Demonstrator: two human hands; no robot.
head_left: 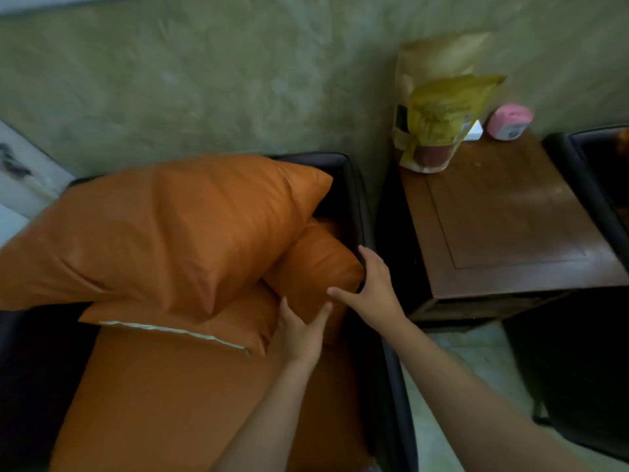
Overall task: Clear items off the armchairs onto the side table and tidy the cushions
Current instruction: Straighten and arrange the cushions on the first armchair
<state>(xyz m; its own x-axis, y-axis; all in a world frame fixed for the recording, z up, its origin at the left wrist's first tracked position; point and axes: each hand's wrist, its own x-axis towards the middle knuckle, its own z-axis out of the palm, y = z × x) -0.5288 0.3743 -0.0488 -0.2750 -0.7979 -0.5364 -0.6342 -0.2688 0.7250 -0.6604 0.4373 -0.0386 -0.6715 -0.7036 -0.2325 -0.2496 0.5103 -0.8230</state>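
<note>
A dark-framed armchair (354, 185) holds several orange cushions. A big back cushion (177, 226) leans across it, and a smaller orange cushion (316, 264) is wedged against the right armrest. My left hand (299, 332) grips the lower front end of the small cushion, thumb on its face. My right hand (374, 284) wraps round its right end beside the armrest, thumb spread over the front. The seat cushion (177, 396) lies below. The wooden side table (510, 219) stands to the right.
On the side table's back edge stand two yellow pouches (439, 120), a pink container (510, 121) and a small white thing behind the pouches. A second dark armchair (585, 185) edges in at the far right. A green wall is behind; pale floor below.
</note>
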